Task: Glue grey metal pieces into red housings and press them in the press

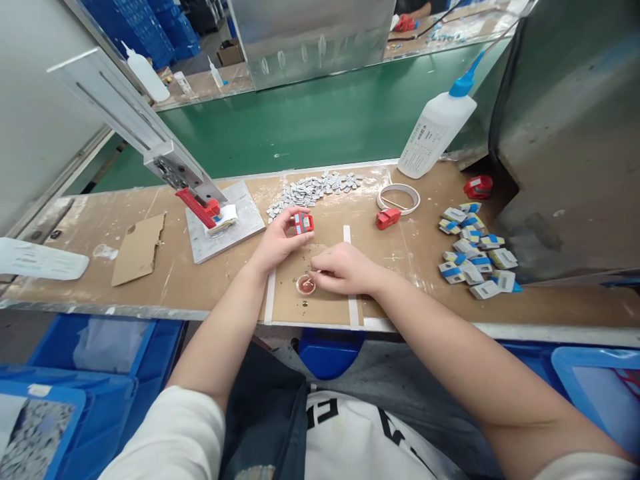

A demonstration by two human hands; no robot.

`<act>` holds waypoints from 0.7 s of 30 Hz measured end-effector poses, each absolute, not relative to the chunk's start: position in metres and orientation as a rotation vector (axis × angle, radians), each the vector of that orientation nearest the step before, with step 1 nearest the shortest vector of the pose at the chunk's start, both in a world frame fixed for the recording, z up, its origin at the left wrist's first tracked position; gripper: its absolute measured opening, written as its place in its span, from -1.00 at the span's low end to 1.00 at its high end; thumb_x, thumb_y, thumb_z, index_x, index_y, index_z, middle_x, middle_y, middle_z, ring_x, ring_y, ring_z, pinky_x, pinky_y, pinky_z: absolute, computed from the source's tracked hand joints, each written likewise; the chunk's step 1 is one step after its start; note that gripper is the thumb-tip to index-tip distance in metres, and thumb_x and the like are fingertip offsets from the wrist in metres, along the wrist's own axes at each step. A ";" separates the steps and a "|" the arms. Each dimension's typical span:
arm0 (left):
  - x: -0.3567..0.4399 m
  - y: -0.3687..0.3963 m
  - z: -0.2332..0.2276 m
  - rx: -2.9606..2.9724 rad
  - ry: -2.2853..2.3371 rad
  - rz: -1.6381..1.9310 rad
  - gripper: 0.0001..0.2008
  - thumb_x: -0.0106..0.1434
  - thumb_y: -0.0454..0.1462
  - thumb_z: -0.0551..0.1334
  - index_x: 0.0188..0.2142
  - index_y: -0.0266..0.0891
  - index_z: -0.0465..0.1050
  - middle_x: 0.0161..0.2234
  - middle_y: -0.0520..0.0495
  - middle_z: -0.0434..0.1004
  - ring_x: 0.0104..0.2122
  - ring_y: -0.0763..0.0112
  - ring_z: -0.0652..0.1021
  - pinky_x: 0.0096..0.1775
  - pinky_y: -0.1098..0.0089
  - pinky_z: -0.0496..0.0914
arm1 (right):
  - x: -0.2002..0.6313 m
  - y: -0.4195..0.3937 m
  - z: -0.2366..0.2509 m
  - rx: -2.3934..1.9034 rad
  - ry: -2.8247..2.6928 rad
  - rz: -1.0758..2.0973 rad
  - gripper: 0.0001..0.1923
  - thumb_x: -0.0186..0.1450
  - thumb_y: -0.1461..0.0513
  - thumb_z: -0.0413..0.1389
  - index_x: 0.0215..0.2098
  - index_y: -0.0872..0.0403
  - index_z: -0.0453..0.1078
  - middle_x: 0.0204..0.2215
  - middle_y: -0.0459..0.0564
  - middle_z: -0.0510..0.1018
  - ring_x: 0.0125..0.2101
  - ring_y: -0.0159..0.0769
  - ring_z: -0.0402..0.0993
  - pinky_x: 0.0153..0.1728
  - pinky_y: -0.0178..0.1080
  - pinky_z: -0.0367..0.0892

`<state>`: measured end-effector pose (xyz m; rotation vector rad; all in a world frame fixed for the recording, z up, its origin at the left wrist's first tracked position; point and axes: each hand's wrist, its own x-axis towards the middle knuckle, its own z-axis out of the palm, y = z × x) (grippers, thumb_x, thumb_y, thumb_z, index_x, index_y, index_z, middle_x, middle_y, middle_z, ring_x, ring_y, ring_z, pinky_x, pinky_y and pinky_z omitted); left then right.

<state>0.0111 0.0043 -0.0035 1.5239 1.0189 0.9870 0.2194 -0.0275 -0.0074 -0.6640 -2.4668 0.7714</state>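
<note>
We hold a small red part (303, 222) in our left hand (280, 241), fingers grasping it by its sides and lifting it just above the bench (150, 280), near the middle of the brown surface. Our right hand (345, 269) rests on a taped cardboard square (320, 303) at the front edge of the bench, fingers pinched on what looks like a thin stick, too small to tell for sure, whose tip reaches a small round dish (305, 285) of reddish liquid just to the left of the hand.

Toward the back edge lies a heap of small grey pieces (313, 189). To the right of it sit a ring of white tape (399, 197) and another red part (387, 217), with a white squeeze bottle (437, 127) with a blue nozzle behind them. Near the right end of the bench is a cluster of blue and white parts (473, 253). At the left, a small press (193, 183) stands on a grey plate (225, 230), with a scrap of cardboard (139, 248) beside it.
</note>
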 end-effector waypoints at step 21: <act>0.009 0.005 -0.007 1.536 1.040 0.779 -0.37 0.05 -0.19 0.59 0.10 -0.25 0.53 -0.15 -0.15 0.66 -0.22 0.26 0.66 -0.11 0.23 0.60 | 0.227 0.000 -0.015 -1.171 -1.742 0.709 -0.64 0.42 0.05 -0.02 -0.49 0.00 0.06 -0.58 -0.16 0.17 -0.50 -0.35 0.13 -0.39 -0.25 0.02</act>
